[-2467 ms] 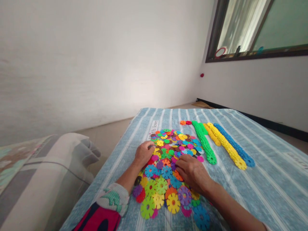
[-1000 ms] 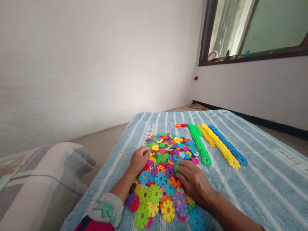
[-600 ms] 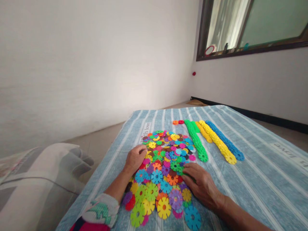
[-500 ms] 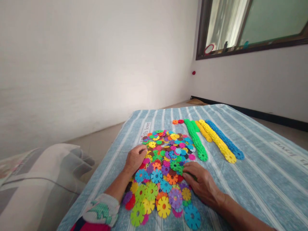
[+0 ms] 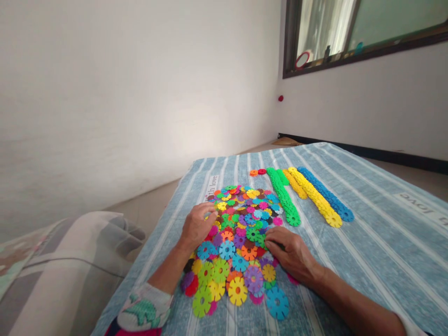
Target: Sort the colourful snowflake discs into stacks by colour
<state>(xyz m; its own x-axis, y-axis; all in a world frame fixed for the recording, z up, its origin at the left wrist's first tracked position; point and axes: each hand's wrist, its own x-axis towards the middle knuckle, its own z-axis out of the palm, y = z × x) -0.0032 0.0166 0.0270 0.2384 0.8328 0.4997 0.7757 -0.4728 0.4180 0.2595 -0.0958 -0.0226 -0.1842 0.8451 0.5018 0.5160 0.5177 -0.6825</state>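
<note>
A pile of flat, notched plastic discs in many colours (image 5: 241,233) lies spread on a blue striped blanket (image 5: 367,224). My left hand (image 5: 198,226) rests on the pile's left edge with its fingers curled under; what they hold is hidden. My right hand (image 5: 294,254) lies flat at the pile's right edge, its fingertips touching a green disc (image 5: 261,239). To the right of the pile, apart from both hands, lie sorted rows: a green row (image 5: 284,198), a yellow row (image 5: 315,198) and a blue row (image 5: 327,196). An orange disc (image 5: 254,172) and a red disc (image 5: 262,171) sit at the far end.
Folded grey bedding (image 5: 70,261) lies at the left, beside the blanket's edge. Bare floor (image 5: 154,205) runs along a white wall behind it. A dark-framed window (image 5: 350,32) is high on the right wall.
My right hand has slid from the middle of the pile to its right edge. The left hand has stayed at the left edge. The view has shifted slightly.
</note>
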